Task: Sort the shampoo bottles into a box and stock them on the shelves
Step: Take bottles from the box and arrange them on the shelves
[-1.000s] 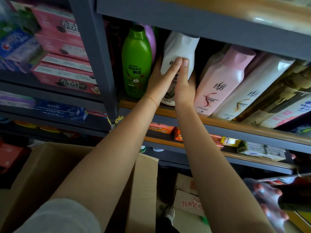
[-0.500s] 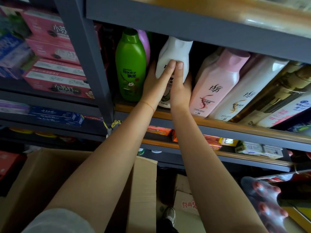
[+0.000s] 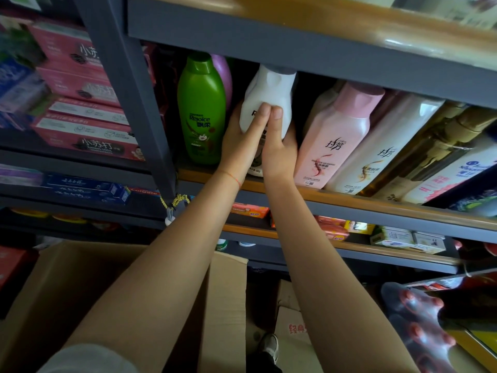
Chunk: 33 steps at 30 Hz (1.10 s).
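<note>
While the shelf [image 3: 336,196] carries the load beneath both wrists, the left hand [image 3: 242,142] and right hand [image 3: 278,149] clasp the white bottle [image 3: 269,95] between them; nudged sideways, it could topple the green bottle [image 3: 201,111] just left.

Both forearms are bare. A thin red string bracelet [image 3: 233,177] circles the left wrist, a light grey sleeve [image 3: 88,359] covers the left upper arm, and a dark sneaker [image 3: 270,347] shows below.
</note>
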Tool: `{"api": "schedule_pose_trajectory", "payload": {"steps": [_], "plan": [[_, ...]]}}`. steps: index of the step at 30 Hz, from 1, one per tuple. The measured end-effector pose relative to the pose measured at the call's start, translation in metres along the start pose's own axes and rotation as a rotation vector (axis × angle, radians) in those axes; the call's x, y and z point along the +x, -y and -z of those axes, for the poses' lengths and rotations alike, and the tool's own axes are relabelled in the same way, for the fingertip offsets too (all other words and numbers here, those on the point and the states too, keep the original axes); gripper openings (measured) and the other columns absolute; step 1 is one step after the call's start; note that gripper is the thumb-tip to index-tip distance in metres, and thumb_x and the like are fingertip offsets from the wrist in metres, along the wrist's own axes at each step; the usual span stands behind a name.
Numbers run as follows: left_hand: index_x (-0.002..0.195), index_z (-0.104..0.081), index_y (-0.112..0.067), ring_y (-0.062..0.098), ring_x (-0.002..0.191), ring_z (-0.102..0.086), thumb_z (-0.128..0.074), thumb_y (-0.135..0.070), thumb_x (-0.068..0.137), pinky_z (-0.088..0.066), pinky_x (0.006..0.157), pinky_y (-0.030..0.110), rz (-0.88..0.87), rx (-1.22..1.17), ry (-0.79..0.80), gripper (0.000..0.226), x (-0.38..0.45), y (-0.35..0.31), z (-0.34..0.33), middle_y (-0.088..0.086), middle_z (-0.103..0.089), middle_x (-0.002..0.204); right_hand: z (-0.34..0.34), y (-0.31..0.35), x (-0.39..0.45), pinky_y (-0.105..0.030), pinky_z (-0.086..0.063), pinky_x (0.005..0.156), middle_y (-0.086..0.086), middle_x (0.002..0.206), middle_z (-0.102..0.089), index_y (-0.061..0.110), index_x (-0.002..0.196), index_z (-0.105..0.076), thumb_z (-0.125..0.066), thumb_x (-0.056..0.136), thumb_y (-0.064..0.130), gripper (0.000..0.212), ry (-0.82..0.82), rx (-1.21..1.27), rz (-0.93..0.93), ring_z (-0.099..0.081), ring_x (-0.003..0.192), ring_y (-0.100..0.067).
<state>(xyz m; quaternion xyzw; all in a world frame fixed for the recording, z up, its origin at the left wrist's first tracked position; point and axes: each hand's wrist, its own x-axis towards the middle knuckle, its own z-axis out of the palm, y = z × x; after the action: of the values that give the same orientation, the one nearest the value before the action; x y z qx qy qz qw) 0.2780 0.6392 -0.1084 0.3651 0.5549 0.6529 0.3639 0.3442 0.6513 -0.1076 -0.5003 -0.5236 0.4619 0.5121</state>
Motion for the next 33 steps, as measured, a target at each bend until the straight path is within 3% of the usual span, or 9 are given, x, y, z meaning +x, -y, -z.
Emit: {"api": "schedule_pose_trajectory", "payload": {"steps": [3,8,11,15,18,20,24,28,33], "plan": [[0.127,-0.053,-0.029,-0.016,0.095,-0.062,-0.06,-0.049,0.087,-0.049,0.076,0.008,-0.006,0.0,0.0,0.045,-0.007,-0.002,0.004,-0.019,-0.064,0.109,0.001,-0.003,-0.011,-0.005,-0.045,0.085,0.005,0.109,-0.068,0.012,0.125,-0.06,-0.047,0.103,0.039,0.038,0.005,0.027,0.032,-0.061,0.097,0.011],[0.12,-0.054,-0.032,-0.012,0.094,-0.064,-0.063,-0.065,0.065,-0.051,0.075,0.011,-0.001,0.005,0.019,0.065,-0.017,-0.008,0.005,-0.016,-0.066,0.108,0.01,-0.003,-0.023,0.001,-0.04,0.082,0.016,0.106,-0.062,0.022,0.122,-0.052,-0.042,0.105,0.037,0.026,0.034,0.039,0.024,-0.055,0.093,0.024],[0.128,-0.054,-0.024,-0.006,0.094,-0.066,-0.066,-0.064,0.063,-0.052,0.074,0.014,0.007,-0.007,0.036,0.078,-0.02,-0.008,0.004,-0.011,-0.067,0.11,0.013,-0.002,-0.033,-0.007,-0.043,0.092,0.012,0.114,-0.063,0.021,0.126,-0.054,-0.04,0.104,0.043,0.034,0.015,0.03,0.014,-0.056,0.104,0.016],[0.127,-0.052,-0.024,-0.008,0.091,-0.067,-0.067,-0.063,0.06,-0.052,0.073,0.013,0.022,-0.031,0.036,0.078,-0.024,-0.008,0.002,-0.012,-0.067,0.109,0.014,-0.002,-0.045,-0.028,-0.043,0.107,0.003,0.127,-0.062,0.018,0.132,-0.052,-0.041,0.105,0.04,0.037,0.0,0.012,0.024,-0.055,0.121,-0.005],[0.122,-0.054,-0.024,-0.002,0.093,-0.068,-0.068,-0.064,0.058,-0.053,0.075,0.016,0.033,-0.043,0.026,0.077,-0.024,-0.01,0.0,-0.009,-0.068,0.108,0.018,-0.005,-0.056,-0.015,-0.048,0.089,0.002,0.115,-0.065,0.017,0.125,-0.055,-0.045,0.104,0.026,0.025,-0.012,-0.009,0.006,-0.06,0.105,-0.004],[0.119,-0.055,-0.024,0.004,0.095,-0.069,-0.068,-0.064,0.057,-0.054,0.076,0.018,0.051,-0.055,0.026,0.075,-0.023,-0.009,-0.002,-0.005,-0.07,0.108,0.019,-0.008,-0.066,-0.014,-0.049,0.084,-0.001,0.11,-0.064,0.016,0.121,-0.055,-0.048,0.1,0.015,0.022,-0.032,-0.02,0.016,-0.061,0.099,-0.007],[0.122,-0.056,-0.021,0.004,0.098,-0.069,-0.071,-0.061,0.063,-0.054,0.077,0.018,0.059,-0.074,0.052,0.073,-0.025,-0.004,-0.008,-0.005,-0.07,0.11,0.02,-0.013,-0.076,-0.045,-0.049,0.101,-0.002,0.125,-0.061,0.019,0.134,-0.05,-0.044,0.091,0.018,0.043,-0.082,-0.127,0.047,-0.058,0.116,-0.019],[0.13,-0.053,-0.017,-0.006,0.093,-0.066,-0.068,-0.05,0.076,-0.051,0.075,0.012,0.046,-0.073,0.053,0.066,-0.025,-0.002,-0.009,-0.009,-0.067,0.11,0.029,-0.014,-0.081,-0.031,-0.047,0.103,-0.004,0.141,-0.05,0.011,0.145,-0.045,-0.047,0.096,0.009,0.049,-0.134,-0.213,0.09,-0.049,0.128,-0.015],[0.129,-0.052,-0.023,-0.001,0.102,-0.065,-0.068,-0.058,0.073,-0.053,0.085,0.019,0.022,-0.024,0.039,0.069,-0.029,-0.001,-0.013,-0.011,-0.067,0.113,0.036,-0.016,-0.083,-0.022,-0.044,0.102,-0.004,0.136,-0.046,0.013,0.14,-0.047,-0.049,0.095,0.002,0.046,-0.134,-0.184,0.09,-0.045,0.129,-0.016]]}}
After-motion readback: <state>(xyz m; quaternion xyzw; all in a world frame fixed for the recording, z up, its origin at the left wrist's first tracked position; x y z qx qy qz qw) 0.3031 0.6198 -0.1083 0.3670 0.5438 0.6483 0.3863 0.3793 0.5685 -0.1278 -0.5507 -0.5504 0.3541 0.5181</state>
